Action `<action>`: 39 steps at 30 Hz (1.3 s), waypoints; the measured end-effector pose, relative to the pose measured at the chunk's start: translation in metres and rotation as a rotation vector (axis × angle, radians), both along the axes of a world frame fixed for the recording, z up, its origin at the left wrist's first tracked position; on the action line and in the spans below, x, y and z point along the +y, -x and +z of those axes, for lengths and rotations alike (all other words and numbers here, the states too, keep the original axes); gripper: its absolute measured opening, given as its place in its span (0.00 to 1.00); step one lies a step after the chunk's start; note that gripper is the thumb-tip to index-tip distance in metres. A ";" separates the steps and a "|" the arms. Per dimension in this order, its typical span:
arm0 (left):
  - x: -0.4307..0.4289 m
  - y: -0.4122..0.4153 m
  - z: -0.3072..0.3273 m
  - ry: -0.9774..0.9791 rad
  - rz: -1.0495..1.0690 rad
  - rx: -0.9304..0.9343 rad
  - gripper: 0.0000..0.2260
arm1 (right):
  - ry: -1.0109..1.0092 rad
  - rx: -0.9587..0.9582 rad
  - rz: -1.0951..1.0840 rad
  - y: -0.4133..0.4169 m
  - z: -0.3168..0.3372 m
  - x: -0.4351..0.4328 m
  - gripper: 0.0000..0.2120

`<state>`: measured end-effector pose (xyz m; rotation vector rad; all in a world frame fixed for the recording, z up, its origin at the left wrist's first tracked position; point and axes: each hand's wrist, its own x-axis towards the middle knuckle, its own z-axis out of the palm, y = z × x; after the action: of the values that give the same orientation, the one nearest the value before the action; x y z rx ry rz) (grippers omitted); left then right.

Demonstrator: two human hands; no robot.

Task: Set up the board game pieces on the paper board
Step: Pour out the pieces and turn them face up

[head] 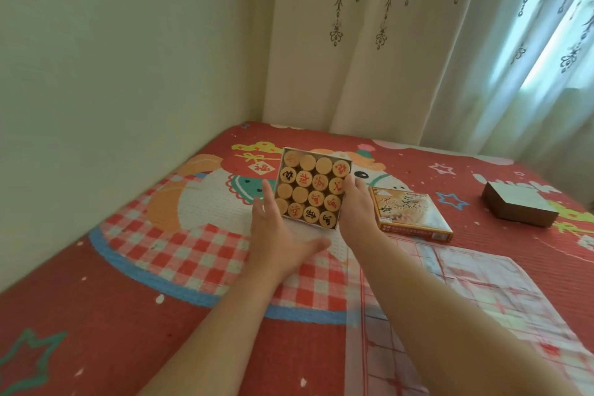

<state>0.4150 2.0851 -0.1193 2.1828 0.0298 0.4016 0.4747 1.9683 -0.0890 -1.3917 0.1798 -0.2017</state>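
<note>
I saw the open box (310, 190) of round wooden xiangqi pieces (304, 177) near the middle of the red bed cover (96, 315), held between both hands. My left hand (278, 228) was spread flat against its side at 9 o'clock. My right hand (356, 202) curled round the side at 3 o'clock. The paper board (482, 299) lay at 5 o'clock, with no pieces on it. The lid (411, 214) sat just beside the box at 3 o'clock. I thought the thin card walls would bend, and the smooth pieces could spill, so holding it level by two sides seemed best.
</note>
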 end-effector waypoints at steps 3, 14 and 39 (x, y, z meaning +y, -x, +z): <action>-0.008 -0.001 0.001 -0.002 0.043 -0.037 0.63 | 0.081 -0.103 0.042 0.000 -0.003 -0.002 0.10; -0.012 0.001 -0.001 -0.020 0.093 -0.066 0.60 | 0.321 -0.270 0.273 0.016 -0.026 -0.021 0.07; 0.004 -0.004 -0.002 -0.140 0.250 -0.060 0.20 | 0.637 -0.285 0.100 0.011 -0.021 -0.030 0.03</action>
<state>0.4192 2.0891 -0.1216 2.3114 0.2506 0.6264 0.4640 1.9386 -0.1100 -1.9764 -0.2111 -0.3934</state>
